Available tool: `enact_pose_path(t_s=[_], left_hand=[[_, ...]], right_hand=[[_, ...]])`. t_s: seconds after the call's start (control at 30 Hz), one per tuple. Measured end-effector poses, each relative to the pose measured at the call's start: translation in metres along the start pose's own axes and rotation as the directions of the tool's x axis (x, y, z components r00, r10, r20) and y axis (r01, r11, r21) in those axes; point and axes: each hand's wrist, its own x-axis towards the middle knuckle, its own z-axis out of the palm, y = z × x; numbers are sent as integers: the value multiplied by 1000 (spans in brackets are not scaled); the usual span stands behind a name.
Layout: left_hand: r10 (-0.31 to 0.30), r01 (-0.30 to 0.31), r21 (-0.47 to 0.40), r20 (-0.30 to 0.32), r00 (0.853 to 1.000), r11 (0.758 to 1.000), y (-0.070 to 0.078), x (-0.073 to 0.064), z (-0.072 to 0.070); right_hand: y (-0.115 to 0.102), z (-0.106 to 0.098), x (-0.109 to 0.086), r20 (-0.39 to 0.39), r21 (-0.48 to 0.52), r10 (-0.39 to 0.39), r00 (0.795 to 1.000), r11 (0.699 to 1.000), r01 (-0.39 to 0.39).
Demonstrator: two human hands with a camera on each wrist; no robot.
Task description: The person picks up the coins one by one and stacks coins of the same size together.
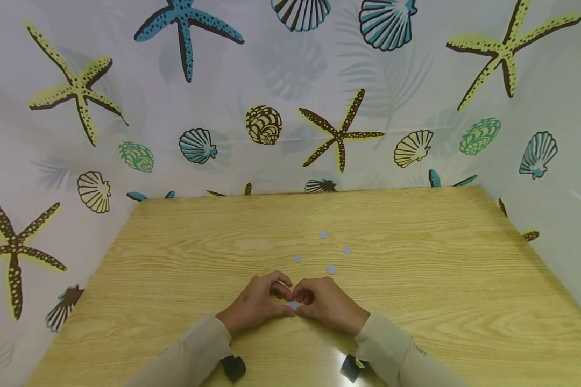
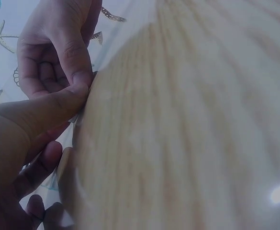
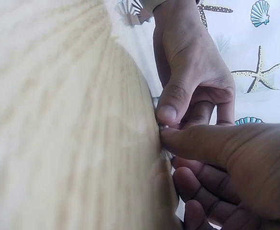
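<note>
A small grey disc (image 1: 293, 305) lies low over the wooden table between my two hands, at the near middle in the head view. My left hand (image 1: 259, 302) pinches it from the left side, thumb at the near edge and fingertips at the far edge. From the right, my right hand (image 1: 330, 305) pinches the same disc with its thumb and curled fingers. Both thumb tips meet at the disc's near side. In the wrist views the hands (image 2: 58, 52) (image 3: 192, 72) cover most of the disc, and only a thin sliver shows.
Beyond the hands, several more grey discs lie flat on the table (image 1: 198, 236): a larger one (image 1: 331, 269), smaller ones (image 1: 297, 258) (image 1: 347, 250) and another (image 1: 323, 235) farther back. White cloth (image 1: 290, 70) printed with starfish and shells stands around the table's back and sides.
</note>
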Motion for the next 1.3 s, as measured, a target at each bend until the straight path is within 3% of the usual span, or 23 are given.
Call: enact_pose_path(t_s=[0.8,1.03,1.3], left_hand=[[-19,21,-75,33,999,997,-13,6,-17],[-35,40,-92,62,998,995,-8,9,-20],[-14,13,-29,-8,1000,999,-12,15,-23]], right_hand=[[0,0,-2,38,8,21,999,1000,-21],[-1,0,-1,30,3,23,999,1000,-23],[-2,-2,-1,37,6,18,999,1000,-18]])
